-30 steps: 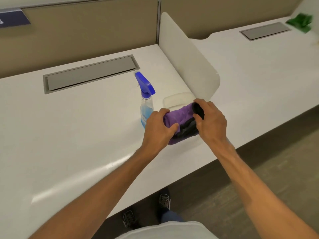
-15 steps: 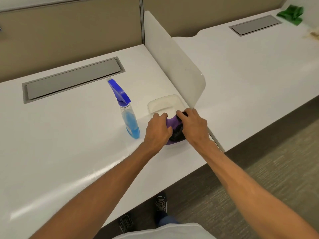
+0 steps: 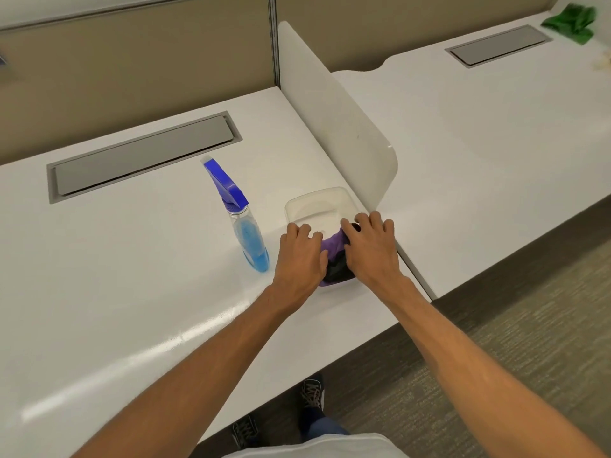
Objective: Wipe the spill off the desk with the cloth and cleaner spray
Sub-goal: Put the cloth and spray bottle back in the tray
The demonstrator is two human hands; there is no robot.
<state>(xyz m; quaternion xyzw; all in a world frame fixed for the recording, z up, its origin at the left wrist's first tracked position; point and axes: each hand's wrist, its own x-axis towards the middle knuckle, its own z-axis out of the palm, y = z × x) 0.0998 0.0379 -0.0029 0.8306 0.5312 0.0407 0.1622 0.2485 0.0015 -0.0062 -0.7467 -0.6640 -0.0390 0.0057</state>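
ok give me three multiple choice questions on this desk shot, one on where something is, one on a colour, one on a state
1. Where does the spray bottle stand, seen from the camera?
A. left of the clear container
B. inside the container
C. beyond the white divider

2. What colour is the bottle's trigger head?
A. green
B. blue
C. red

3. What are the left hand and right hand doing?
A. both pressing the purple and black cloth into the container
B. one squeezing the bottle's trigger
C. both resting flat on bare desk

Answers:
1 A, it stands upright on the desk beside the container.
2 B, the head is plainly blue.
3 A, both hands are on the cloth and the bottle is untouched.
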